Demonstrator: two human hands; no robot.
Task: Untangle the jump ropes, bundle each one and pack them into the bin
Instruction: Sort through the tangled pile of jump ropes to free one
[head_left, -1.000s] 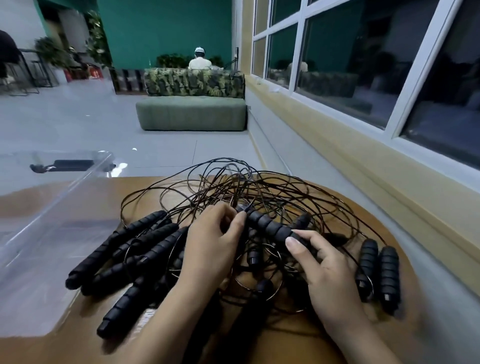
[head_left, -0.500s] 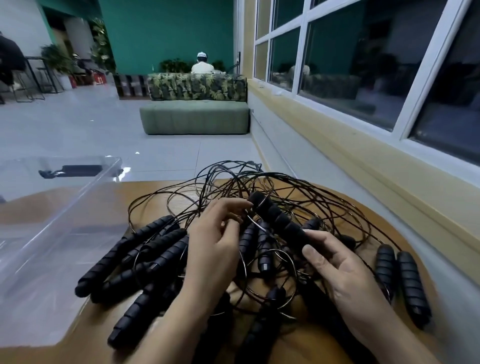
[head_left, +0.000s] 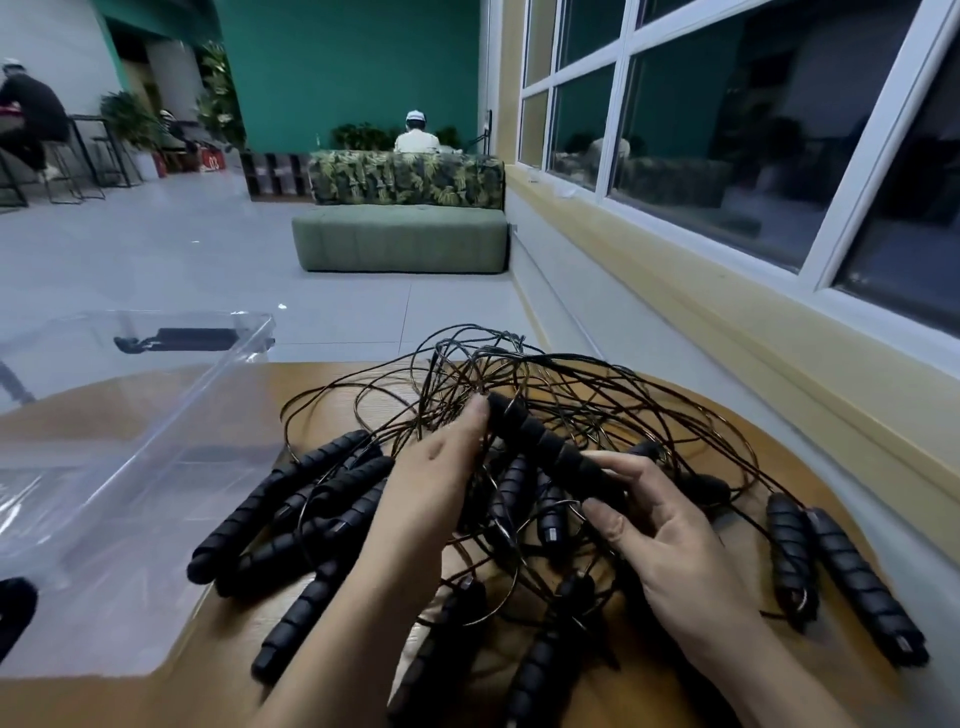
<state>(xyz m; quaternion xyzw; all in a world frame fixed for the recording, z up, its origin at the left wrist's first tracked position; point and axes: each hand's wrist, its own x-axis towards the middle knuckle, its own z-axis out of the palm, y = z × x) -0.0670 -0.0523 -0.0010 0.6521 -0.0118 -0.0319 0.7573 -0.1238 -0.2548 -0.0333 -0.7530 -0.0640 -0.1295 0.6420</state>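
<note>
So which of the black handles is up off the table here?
The raised handle in the middle, tilted upward: the right hand grips its lower end and the left hand touches its upper tip. The other handles lie on the table.

One clear bin (head_left: 218, 405) stands at the left on the one wooden table (head_left: 311, 379). One tangle of black cords (head_left: 571, 384) lies across the table, its separate ropes too knotted to count. Eleven black foam handles (head_left: 270, 558) can be made out: four in the left cluster (head_left: 280, 501), one lifted handle (head_left: 545, 447) in the middle, two beneath it, two nearest, and two in the right pair (head_left: 857, 577). Two hands show, the left hand (head_left: 436, 483) and right hand (head_left: 675, 545); far off are one green sofa (head_left: 400, 239) and at least two seated people (head_left: 415, 140).
</note>
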